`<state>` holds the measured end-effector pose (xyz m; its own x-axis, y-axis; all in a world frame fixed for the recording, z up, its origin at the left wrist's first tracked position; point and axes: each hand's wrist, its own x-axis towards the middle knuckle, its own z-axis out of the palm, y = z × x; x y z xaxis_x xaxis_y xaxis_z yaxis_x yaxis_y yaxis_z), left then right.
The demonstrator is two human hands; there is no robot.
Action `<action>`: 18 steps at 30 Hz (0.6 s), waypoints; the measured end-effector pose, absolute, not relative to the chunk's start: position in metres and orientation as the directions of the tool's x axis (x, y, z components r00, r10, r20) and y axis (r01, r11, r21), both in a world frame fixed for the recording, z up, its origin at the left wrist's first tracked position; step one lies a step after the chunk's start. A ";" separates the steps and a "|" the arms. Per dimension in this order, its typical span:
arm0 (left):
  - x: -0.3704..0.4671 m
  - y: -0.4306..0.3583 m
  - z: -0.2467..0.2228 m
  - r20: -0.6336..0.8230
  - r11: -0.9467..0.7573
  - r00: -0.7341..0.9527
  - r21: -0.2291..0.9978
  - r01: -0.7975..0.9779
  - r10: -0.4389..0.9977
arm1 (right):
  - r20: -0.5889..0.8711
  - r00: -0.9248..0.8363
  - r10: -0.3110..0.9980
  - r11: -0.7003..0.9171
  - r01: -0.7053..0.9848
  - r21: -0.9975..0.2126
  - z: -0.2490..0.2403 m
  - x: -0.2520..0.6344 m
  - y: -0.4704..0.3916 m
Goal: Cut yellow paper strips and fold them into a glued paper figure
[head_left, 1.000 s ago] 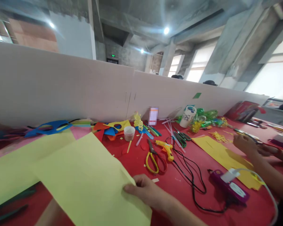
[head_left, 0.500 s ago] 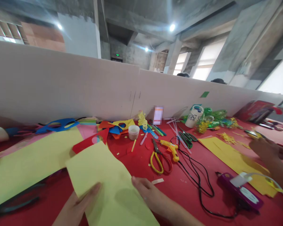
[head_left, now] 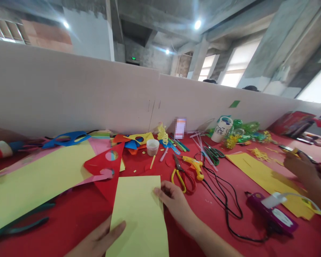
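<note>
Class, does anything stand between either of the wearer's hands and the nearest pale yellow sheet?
Nothing visible does. The left hand holds the pale yellow sheet by its left edge, the right hand by its right; the red-and-yellow scissors lie beyond the right hand.

One head-worn camera looks forward and down over the nearby hands [head_left: 176, 201] and red surface [head_left: 75, 208] toward the white partition [head_left: 69, 92].

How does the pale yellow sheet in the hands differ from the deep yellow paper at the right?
The pale sheet is light yellow; the deep yellow paper is closer to orange. The left hand and right hand grip the pale sheet by its sides, while the deep yellow paper lies on the red table. Both are yellow paper.
</note>
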<state>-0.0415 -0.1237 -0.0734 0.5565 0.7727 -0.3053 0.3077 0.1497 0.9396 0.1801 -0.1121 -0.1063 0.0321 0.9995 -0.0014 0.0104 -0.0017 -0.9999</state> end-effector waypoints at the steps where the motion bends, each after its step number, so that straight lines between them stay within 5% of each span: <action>1: -0.042 -0.123 -0.073 -0.284 0.123 0.544 0.942 0.313 0.790 | 0.021 0.052 0.998 0.018 0.055 -0.998 -0.107 0.181 -0.111; 8: -0.040 -0.122 -0.073 -0.323 0.208 0.432 0.933 0.293 0.842 | -0.066 0.072 0.995 -0.062 -0.060 -0.996 -0.107 0.183 -0.110; 11: -0.037 -0.120 -0.071 -0.385 0.330 0.306 0.919 0.216 0.871 | -0.137 -0.076 0.988 -0.149 -0.182 -0.972 -0.105 0.182 -0.113; 14: -0.035 -0.116 -0.071 -0.359 0.346 0.216 0.933 0.099 0.908 | -0.158 -0.243 0.957 -0.181 -0.077 -0.980 -0.106 0.181 -0.115; 18: -0.035 -0.112 -0.073 -0.326 0.325 0.206 0.945 0.035 0.923 | -0.153 -0.223 0.963 -0.158 -0.001 -0.987 -0.110 0.177 -0.117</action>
<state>-0.0353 -0.1122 -0.0730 0.2060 0.9228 -0.3255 0.0351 0.3255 0.9449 0.1773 -0.1168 -0.1100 -0.2227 0.9627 -0.1535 -0.0013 -0.1577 -0.9875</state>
